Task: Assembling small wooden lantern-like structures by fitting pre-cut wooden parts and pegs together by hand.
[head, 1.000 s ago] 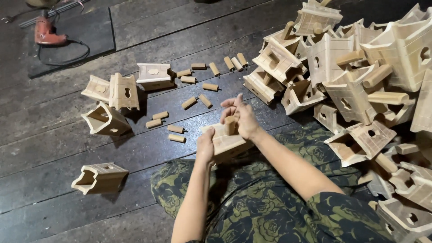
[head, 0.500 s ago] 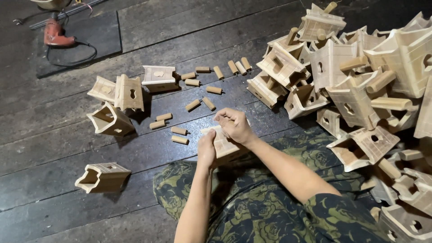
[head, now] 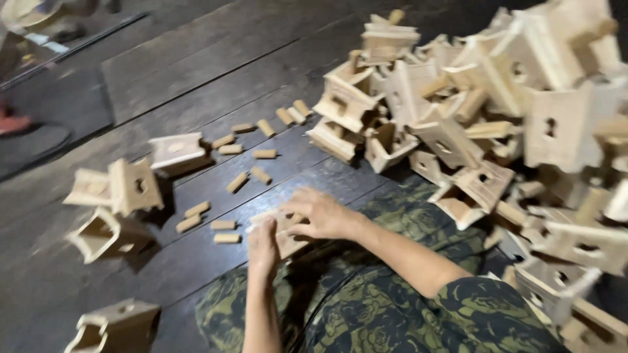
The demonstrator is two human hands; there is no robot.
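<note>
Both my hands grip one small pale wooden box piece [head: 286, 236] that rests on my knee, over camouflage trousers [head: 366, 307]. My left hand [head: 263, 248] holds its near left side. My right hand [head: 320, 214] lies over its top with the fingers curled on it. Just left of the hands, several short wooden pegs [head: 226, 225] lie loose on the dark plank floor [head: 196, 78]. The frame is motion-blurred, so the piece's details are unclear.
A big heap of similar wooden box pieces [head: 497, 117] fills the right side. Separate box pieces stand at the left [head: 121, 189], [head: 104, 238], [head: 176, 151] and bottom left [head: 114, 327]. More pegs [head: 261, 153] lie mid-floor. A dark mat [head: 39, 140] lies far left.
The view has swung and moved closer, so everything appears larger and blurred. My hands stay on the wooden piece, with the right hand now flatter over its top.
</note>
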